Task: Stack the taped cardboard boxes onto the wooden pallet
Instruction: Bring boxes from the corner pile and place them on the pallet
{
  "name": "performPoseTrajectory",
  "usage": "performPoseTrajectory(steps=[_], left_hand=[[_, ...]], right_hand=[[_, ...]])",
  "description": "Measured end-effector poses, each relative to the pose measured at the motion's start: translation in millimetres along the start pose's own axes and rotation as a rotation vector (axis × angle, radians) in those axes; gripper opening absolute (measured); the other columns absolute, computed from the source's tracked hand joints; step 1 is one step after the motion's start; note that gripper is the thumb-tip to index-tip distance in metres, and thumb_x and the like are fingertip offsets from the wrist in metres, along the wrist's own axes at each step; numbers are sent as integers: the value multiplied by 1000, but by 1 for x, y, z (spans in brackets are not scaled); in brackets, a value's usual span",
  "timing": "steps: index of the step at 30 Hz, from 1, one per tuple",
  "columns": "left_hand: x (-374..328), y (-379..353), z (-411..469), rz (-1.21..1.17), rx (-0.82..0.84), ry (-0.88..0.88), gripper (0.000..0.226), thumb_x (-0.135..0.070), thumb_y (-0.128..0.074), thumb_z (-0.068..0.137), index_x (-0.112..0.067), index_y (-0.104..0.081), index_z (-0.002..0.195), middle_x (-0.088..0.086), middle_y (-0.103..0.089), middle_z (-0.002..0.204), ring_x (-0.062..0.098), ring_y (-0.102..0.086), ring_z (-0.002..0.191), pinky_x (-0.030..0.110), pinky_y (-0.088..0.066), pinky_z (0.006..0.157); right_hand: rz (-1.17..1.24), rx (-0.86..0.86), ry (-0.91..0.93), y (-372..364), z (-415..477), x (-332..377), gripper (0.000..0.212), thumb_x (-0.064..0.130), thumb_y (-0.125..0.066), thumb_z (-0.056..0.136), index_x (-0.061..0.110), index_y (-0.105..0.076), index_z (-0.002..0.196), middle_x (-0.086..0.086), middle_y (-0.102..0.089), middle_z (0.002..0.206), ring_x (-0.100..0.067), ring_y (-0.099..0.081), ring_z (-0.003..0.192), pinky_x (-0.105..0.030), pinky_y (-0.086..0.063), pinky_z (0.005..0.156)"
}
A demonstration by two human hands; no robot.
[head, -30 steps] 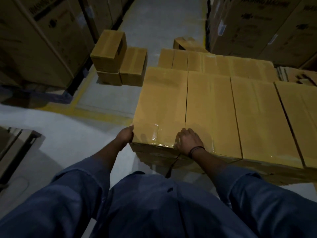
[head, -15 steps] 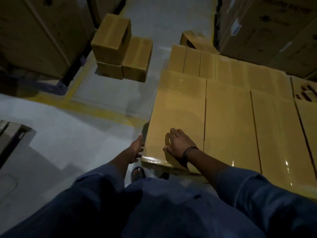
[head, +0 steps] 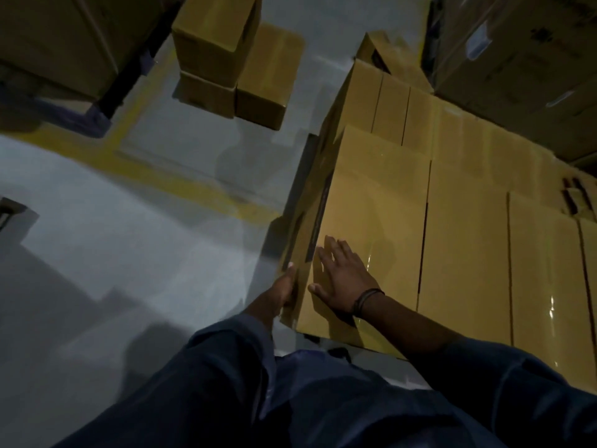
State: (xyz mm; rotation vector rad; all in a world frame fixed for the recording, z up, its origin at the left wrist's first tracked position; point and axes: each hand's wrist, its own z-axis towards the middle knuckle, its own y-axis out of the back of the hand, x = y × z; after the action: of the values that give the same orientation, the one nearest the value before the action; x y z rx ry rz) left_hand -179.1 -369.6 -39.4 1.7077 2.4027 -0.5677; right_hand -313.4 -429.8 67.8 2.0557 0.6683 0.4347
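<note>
Left hand (head: 284, 290) half-hidden beside box (head: 371, 205)

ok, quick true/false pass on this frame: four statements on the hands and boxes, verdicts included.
1. The right hand lies flat on top of the nearest box. True.
2. The left hand hangs free. False: it touches that box's left side.
3. A wristband sits on the right wrist. True.
4. The loose boxes stand right of the nearest box. False: they stand left of it, farther away.
</note>
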Motion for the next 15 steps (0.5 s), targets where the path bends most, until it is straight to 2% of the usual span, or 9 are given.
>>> performPoseTrajectory(steps=[3, 5, 8, 10, 13, 15], left_hand=[[-11, -9, -10, 9, 62, -26, 68, -53, -16, 111, -7, -46, 151, 20, -50, 153, 36, -45, 142, 34, -37, 109], [-9, -8, -1, 14, 86, -27, 68, -51, -16, 111, -5, -48, 150, 23, -53, 148, 37, -50, 138, 33, -39, 99], [-9, -7, 14, 29, 120, -53, 68, -55, -20, 110, -9, -56, 144, 20, -64, 134, 30, -65, 106, 34, -46, 96], [-9, -6, 20, 54, 128, -77, 62, -55, -24, 110, -14, -60, 140, 13, -70, 118, 22, -66, 93, 37, -52, 95], [-16, -7, 9, 75, 107, -114, 43, -45, -24, 113, -26, -62, 121, 2, -68, 96, 15, -63, 84, 26, -50, 68], [-20, -7, 8, 91, 102, -141, 42, -42, -22, 113, -26, -60, 119, 3, -66, 98, 14, -60, 82, 24, -44, 64]], right_hand=[[7, 3, -22, 3, 7, -1, 88, 64, -44, 96, 23, -3, 162, -6, 14, 169, -32, 8, 156, -49, -14, 125], [28, 4, -39, 3, 9, 0, 89, 64, -45, 96, 25, -1, 163, -5, 17, 169, -31, 10, 156, -49, -14, 124], [25, -3, -42, 2, 7, 1, 89, 64, -45, 97, 25, 1, 163, -5, 18, 169, -32, 10, 156, -49, -15, 124], [14, -5, -44, 2, 7, 0, 88, 64, -44, 97, 26, 1, 162, -5, 18, 169, -32, 9, 156, -49, -15, 124], [7, -2, -51, 2, 8, -1, 89, 65, -45, 96, 27, 1, 162, -4, 17, 169, -32, 9, 156, -51, -18, 124], [11, 3, -55, 2, 8, -3, 90, 65, -46, 96, 27, 1, 162, -3, 18, 169, -31, 9, 156, -51, -18, 124]])
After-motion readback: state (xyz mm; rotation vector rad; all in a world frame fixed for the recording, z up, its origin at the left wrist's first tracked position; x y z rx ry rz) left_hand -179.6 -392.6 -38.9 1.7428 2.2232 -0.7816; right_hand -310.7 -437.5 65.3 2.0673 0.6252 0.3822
